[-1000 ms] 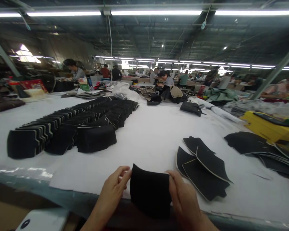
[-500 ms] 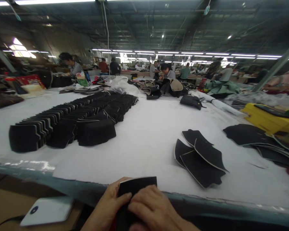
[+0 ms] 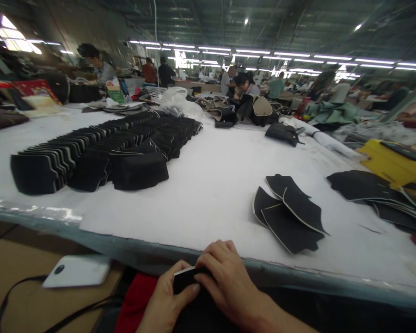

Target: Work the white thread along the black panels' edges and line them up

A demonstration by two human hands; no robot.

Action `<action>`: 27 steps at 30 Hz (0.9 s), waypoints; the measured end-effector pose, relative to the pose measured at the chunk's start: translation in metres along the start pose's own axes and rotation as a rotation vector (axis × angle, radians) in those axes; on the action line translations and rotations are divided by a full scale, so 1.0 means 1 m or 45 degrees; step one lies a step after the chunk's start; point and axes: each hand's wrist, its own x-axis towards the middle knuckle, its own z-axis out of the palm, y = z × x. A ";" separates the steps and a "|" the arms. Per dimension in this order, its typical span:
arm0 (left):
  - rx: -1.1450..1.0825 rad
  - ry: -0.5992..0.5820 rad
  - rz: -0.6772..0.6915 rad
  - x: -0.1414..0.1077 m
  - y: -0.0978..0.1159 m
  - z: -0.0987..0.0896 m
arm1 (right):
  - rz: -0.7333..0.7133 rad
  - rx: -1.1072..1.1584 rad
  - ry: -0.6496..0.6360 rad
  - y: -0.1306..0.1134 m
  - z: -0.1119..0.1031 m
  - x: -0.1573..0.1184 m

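Note:
My left hand [image 3: 171,296] grips the left side of a black fabric panel [image 3: 183,280] with a pale edge, its thumb lying on the dark face. On the right, my right hand [image 3: 225,277] curls its fingers over the panel's top edge and pinches it. Both hands are at the front edge of the table, and the panel's lower part merges with dark cloth below. Several similar black panels [image 3: 293,226] lie loosely fanned on the white table [image 3: 208,199] ahead to the right.
Long overlapping rows of black panels [image 3: 138,171] fill the left. More black pieces [image 3: 360,185] lie by a yellow box [image 3: 395,157] at right. A white phone [image 3: 78,270] with a cable rests on a brown surface at lower left. Co-workers [image 3: 97,64] are farther back.
My right hand has moved up from the panel's face to its top edge, with fingers now curled over it. The view has tilted downward, showing red cloth beside my left hand.

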 end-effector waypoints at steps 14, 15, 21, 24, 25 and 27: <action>0.423 0.092 0.107 -0.012 -0.002 0.009 | -0.021 0.020 -0.099 0.000 -0.006 -0.007; 0.428 0.096 0.104 -0.013 -0.003 0.009 | -0.040 0.002 -0.105 0.001 -0.006 -0.007; 0.491 0.123 0.147 -0.013 -0.007 0.007 | -0.129 -0.081 -0.092 0.004 0.004 -0.009; 0.459 0.139 0.134 -0.014 -0.008 0.008 | -0.082 0.025 -0.119 0.006 0.002 -0.008; 0.440 0.143 0.124 -0.014 -0.009 0.009 | -0.062 0.068 -0.147 0.007 0.000 -0.008; 0.409 0.144 0.095 -0.015 -0.011 0.010 | -0.032 0.122 -0.208 0.009 -0.005 -0.007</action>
